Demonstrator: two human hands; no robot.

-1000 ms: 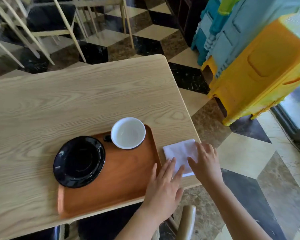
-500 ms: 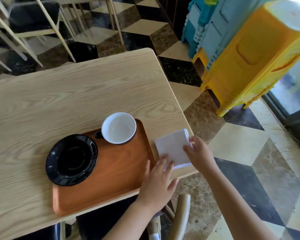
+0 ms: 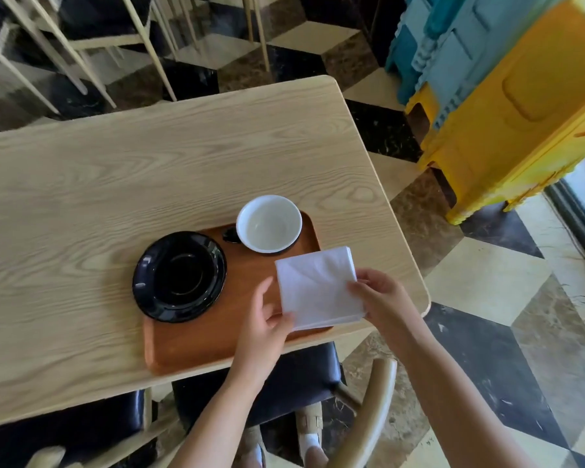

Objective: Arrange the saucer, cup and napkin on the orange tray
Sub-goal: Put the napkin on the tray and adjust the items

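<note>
An orange wooden tray (image 3: 217,336) lies near the table's front right corner. A black saucer (image 3: 179,275) rests on its left end, overhanging the tray's edge. A white cup (image 3: 268,223) with a dark handle stands on the tray's far right corner. I hold a folded white napkin (image 3: 316,285) over the tray's right side. My left hand (image 3: 262,324) pinches its near left corner and my right hand (image 3: 382,298) grips its right edge. Whether the napkin touches the tray I cannot tell.
The light wooden table (image 3: 115,184) ends just right of the tray. A dark-cushioned chair (image 3: 304,383) stands below the front edge. Stacked yellow and blue plastic stools (image 3: 507,96) stand on the chequered floor to the right. Pale chairs (image 3: 81,45) crowd behind the table.
The napkin has moved left from the bare table beside the tray to above the tray's right side, now held by both hands. Saucer and cup have not moved.
</note>
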